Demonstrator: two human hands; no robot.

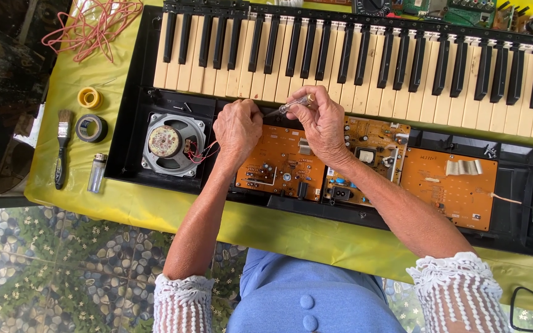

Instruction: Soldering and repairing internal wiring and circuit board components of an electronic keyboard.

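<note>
Right hand (pixel 323 123) holds screwdriver (pixel 292 105) tilted, tip pointing left toward left hand (pixel 237 127).

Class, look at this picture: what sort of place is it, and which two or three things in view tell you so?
Probably a small home or informal electronics repair bench. An opened keyboard shows its orange circuit boards and a speaker; the right hand holds a screwdriver; tape rolls and a brush lie on the yellow table cover.
</note>
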